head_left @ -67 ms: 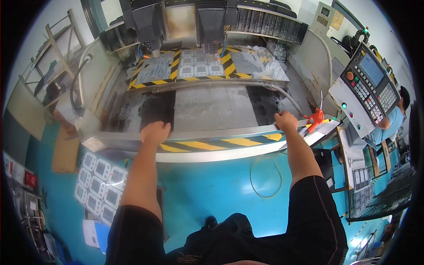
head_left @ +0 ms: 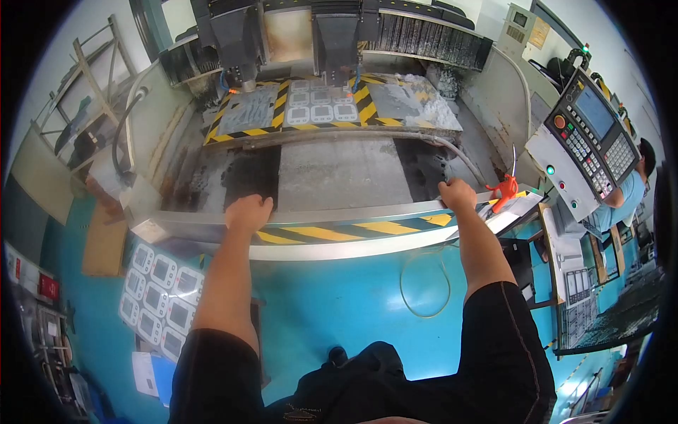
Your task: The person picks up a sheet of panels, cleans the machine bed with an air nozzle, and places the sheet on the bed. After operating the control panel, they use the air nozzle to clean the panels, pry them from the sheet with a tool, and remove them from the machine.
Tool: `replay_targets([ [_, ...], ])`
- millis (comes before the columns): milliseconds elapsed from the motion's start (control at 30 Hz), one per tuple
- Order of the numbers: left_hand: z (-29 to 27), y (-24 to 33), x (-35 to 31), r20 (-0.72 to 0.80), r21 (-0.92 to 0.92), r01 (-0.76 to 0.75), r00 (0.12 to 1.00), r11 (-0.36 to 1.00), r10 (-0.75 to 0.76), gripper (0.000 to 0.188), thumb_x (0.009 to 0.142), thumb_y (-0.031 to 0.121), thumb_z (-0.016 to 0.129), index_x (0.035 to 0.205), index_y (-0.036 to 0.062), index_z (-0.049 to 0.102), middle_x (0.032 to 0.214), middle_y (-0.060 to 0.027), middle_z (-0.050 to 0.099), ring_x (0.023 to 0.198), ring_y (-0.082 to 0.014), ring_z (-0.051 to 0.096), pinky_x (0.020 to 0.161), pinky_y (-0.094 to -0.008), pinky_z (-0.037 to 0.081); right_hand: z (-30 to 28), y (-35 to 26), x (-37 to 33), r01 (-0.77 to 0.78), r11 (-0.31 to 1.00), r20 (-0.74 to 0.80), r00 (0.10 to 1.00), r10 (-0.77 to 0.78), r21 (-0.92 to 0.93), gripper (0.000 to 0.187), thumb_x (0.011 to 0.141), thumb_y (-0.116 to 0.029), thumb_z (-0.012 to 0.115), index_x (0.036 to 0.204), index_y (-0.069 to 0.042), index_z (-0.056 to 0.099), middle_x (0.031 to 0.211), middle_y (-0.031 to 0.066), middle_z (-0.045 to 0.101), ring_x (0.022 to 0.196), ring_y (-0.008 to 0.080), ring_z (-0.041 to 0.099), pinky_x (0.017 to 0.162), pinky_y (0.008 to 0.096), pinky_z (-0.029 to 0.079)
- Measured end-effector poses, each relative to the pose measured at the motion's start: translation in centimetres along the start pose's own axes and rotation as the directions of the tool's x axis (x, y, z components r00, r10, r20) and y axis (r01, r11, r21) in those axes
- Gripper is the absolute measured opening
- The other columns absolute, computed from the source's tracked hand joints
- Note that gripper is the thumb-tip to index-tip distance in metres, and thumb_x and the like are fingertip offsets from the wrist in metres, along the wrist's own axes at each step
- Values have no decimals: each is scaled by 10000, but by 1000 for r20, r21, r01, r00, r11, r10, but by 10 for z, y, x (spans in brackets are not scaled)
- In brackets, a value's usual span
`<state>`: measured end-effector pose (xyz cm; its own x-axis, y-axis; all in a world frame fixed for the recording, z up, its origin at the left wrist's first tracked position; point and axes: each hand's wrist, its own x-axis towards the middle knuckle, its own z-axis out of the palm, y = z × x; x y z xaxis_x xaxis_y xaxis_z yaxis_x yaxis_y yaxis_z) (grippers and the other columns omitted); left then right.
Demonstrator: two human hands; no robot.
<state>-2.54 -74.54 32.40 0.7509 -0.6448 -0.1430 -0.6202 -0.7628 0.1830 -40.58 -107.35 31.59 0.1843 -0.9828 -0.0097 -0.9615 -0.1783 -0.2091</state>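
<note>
Both my arms reach forward to the metal front rail point(head_left: 339, 214) of a large engraving machine. My left hand point(head_left: 248, 212) is closed over the rail's top edge, left of the middle. Farther right, my right hand point(head_left: 459, 193) is closed over the same edge, beside an orange air blow gun point(head_left: 504, 191). Yellow and black striped tape point(head_left: 360, 228) runs along the rail between my hands. Inside, a sheet of pale rounded-square panels point(head_left: 322, 113) lies on the taped bed point(head_left: 244, 113), under two dark spindle heads point(head_left: 335, 49).
At right stands a control panel point(head_left: 590, 134) with a screen and keys; a person in a light blue top point(head_left: 621, 201) is behind it. Another sheet of panels point(head_left: 159, 300) is at lower left. A thin hose loop point(head_left: 402, 293) lies on the turquoise floor point(head_left: 318, 304).
</note>
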Motion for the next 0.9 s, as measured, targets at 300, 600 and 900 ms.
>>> replay_targets([
  [300,6,-2,4,-57,7,-4,998,1000,5,470,955,520,465,1014,149,748,1072,-119,728,1065,-333,659,931,-444,506,-3,-2,3,-17,1000,48,999,17,-2,449,885,-426,520,1146,-139,746,1172,129,722,1123,303,668,1004,413,487],
  [600,6,-3,3,-61,-3,-5,998,1000,4,473,952,525,466,1008,151,749,1074,-118,730,1064,-332,662,930,-442,507,-3,-4,0,-20,1000,28,999,20,-5,444,879,-422,522,1144,-146,748,1165,129,724,1117,304,669,1004,415,486],
  [900,-5,3,-4,-2,2,11,1000,1000,-11,477,952,494,459,1090,129,734,1143,-123,717,1099,-332,656,957,-445,501,-1,-2,1,-18,1000,25,1000,19,-10,445,882,-423,519,1143,-146,749,1163,127,726,1110,299,674,1003,409,488],
])
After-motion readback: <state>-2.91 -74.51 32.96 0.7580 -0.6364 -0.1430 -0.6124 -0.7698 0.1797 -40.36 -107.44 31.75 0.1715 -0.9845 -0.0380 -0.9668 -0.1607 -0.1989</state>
